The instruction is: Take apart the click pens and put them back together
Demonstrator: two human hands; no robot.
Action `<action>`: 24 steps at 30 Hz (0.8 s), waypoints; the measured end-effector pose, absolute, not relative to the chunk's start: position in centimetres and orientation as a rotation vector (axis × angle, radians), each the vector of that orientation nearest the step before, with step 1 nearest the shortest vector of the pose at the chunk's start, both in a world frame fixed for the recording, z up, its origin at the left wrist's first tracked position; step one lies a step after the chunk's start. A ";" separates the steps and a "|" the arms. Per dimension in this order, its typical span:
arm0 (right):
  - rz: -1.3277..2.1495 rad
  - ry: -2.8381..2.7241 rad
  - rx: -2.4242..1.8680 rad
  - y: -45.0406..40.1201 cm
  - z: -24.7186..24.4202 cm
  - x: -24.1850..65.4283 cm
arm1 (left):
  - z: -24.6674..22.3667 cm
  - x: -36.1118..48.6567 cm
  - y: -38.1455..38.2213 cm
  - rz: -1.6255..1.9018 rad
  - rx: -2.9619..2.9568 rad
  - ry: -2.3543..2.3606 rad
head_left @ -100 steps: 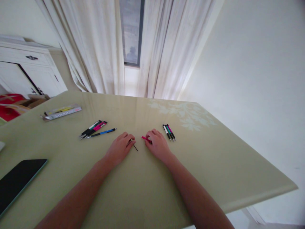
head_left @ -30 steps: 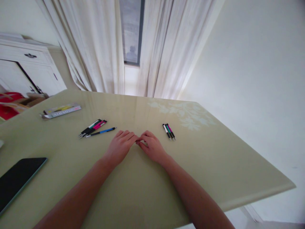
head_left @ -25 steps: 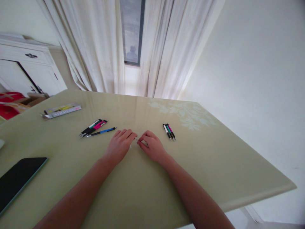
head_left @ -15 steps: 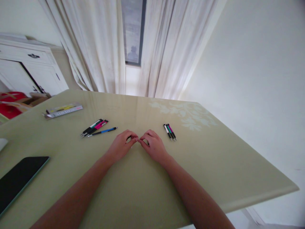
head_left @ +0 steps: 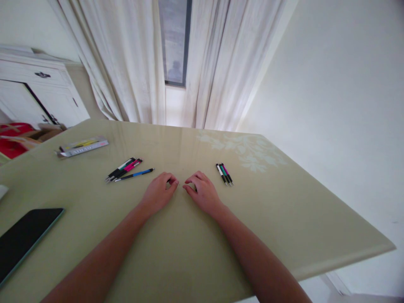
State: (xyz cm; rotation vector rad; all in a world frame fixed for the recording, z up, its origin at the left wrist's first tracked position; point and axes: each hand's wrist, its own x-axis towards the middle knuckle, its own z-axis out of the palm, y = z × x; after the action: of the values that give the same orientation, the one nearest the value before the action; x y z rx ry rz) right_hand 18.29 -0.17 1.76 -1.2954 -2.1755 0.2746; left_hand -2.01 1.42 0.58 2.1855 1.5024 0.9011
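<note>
Dark piece [head_left: 169, 181]: inside the curl of the left hand [head_left: 158, 192], low over the tabletop [head_left: 176, 252]; mostly hidden, can't name it.
Left fingers: closed, thumb and index pinched, gripping the dark piece as far as I can see.
Dark sliver [head_left: 196, 189]: just visible under the right hand [head_left: 204, 192]; can't tell what it is.
Right fingers: curled, thumb and index slightly apart at the tips; can't tell whether the rest grip the sliver.
Just changed: fingertips met half a second ago, now a small gap between the hands.
Meaning: I'd judge the two-handed fiddling unfinished, a brief parting rather than a release.
Blue pen [head_left: 135, 174]: near the left hand, not touched, same spot as before.
Pen pile [head_left: 124, 169]: just beyond the blue pen, unmoved.
Three pens [head_left: 224, 174]: side by side, near the right hand, unmoved.
</note>
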 end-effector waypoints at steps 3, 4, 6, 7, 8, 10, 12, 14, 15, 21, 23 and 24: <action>0.282 -2.182 -1.298 -0.2 1.7 18.3 | 0.6 -1.9 1.3 0.849 2.236 1.513; 0.285 -2.188 -1.298 -0.2 1.7 18.2 | 0.7 -1.8 1.3 0.829 2.245 1.520; 0.292 -2.193 -1.295 -0.2 1.7 18.2 | 0.7 -1.6 1.3 0.793 2.242 1.548; 0.297 -2.193 -1.294 -0.2 1.7 18.2 | 0.7 -1.5 1.3 0.783 2.233 1.568; 0.300 -2.192 -1.294 -0.2 1.7 18.2 | 0.7 -1.4 1.3 0.777 2.223 1.591; 0.308 -2.192 -1.295 -0.2 1.7 18.2 | 0.6 -1.1 1.2 0.767 2.204 1.641; 0.314 -2.196 -1.294 -0.2 1.7 18.2 | 0.6 -0.9 1.2 0.755 2.195 1.681; 0.317 -2.201 -1.295 -0.1 1.7 18.2 | 0.6 -0.7 1.1 0.736 2.202 1.702; 0.318 -2.207 -1.296 -0.1 1.6 18.2 | 0.7 -0.7 1.1 0.725 2.210 1.711; 0.322 -2.223 -1.288 0.1 1.4 18.2 | 0.8 -0.6 1.0 0.664 2.232 1.725; 0.321 -2.223 -1.285 0.1 1.4 18.2 | 0.7 -0.7 1.0 0.656 2.229 1.713; 0.319 -2.222 -1.284 0.1 1.4 18.2 | 0.7 -0.7 1.1 0.657 2.225 1.706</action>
State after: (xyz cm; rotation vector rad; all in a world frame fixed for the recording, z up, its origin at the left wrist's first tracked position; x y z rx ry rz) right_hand 18.21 0.06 1.39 -1.2841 -2.2216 0.3189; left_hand -0.71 1.06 0.68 2.2249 1.7062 0.6574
